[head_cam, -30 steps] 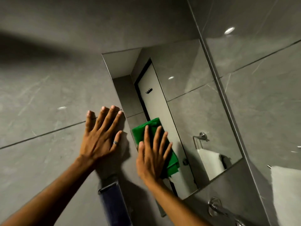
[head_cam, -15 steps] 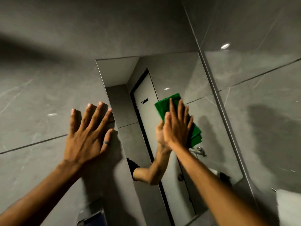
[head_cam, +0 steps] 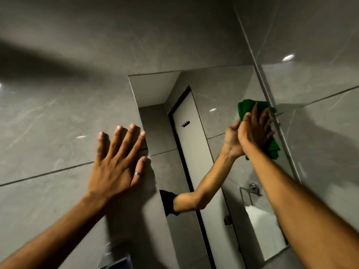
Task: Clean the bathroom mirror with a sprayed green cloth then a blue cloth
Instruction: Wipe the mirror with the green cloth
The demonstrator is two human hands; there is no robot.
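Observation:
A tall rectangular mirror (head_cam: 219, 90) hangs on the grey tiled wall. My right hand (head_cam: 254, 129) presses a folded green cloth (head_cam: 246, 105) flat against the glass near the mirror's upper right edge, fingers spread over it. The reflection of that arm and hand shows just to its left. My left hand (head_cam: 118, 164) lies flat on the wall tile beside the mirror's left edge, fingers spread, a ring on one finger, holding nothing. No blue cloth is in view.
The side wall (head_cam: 320, 133) meets the mirror wall at a corner right of the cloth. The mirror reflects a white door, a hook, a towel ring and a white towel (head_cam: 262, 222). A dark object (head_cam: 118, 264) sits at the bottom edge.
My right hand has slid the green cloth from the mirror's lower left up and across to its upper right edge. The left hand has stayed flat on the wall.

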